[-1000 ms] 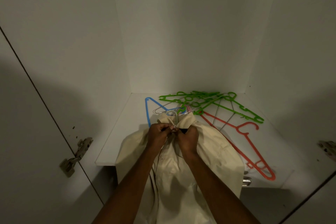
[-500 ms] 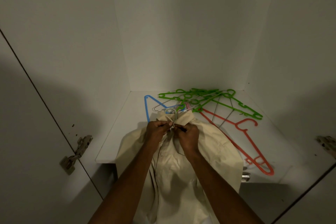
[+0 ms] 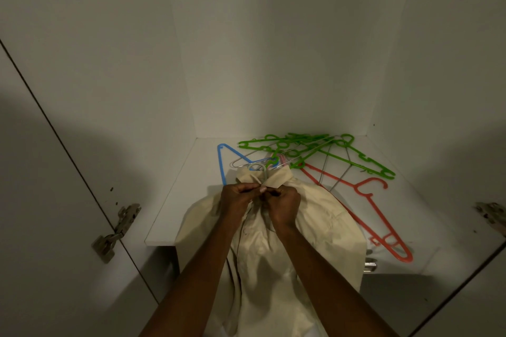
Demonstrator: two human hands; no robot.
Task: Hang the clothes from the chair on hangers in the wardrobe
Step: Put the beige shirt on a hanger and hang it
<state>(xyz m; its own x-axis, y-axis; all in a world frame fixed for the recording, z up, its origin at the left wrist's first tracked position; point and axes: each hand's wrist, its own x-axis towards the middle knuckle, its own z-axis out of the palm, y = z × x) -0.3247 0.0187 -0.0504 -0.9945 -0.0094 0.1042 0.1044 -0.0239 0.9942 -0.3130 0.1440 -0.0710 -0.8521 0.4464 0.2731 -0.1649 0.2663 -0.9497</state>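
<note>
The cream shirt (image 3: 276, 241) droops soft and light over the shelf (image 3: 175, 216) edge, best held at the collar or its hanger hook (image 3: 263, 169). Left hand (image 3: 238, 198) and right hand (image 3: 283, 204) both pinch the collar front. Behind the shirt: 1 blue hanger (image 3: 220, 161), 1 red hanger (image 3: 380, 216), perhaps 3 green hangers (image 3: 342, 157).

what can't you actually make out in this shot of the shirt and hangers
- Head view: what the fingers do at the cream shirt collar is hidden behind the left hand and right hand.
- The hanger inside the shirt: only its pale hook shows; cloth covers the rest.
- The blue hanger is partly under the shirt.
- The shirt's hem is cut off by the bottom edge.
- No wardrobe rail or chair is in frame.
</note>
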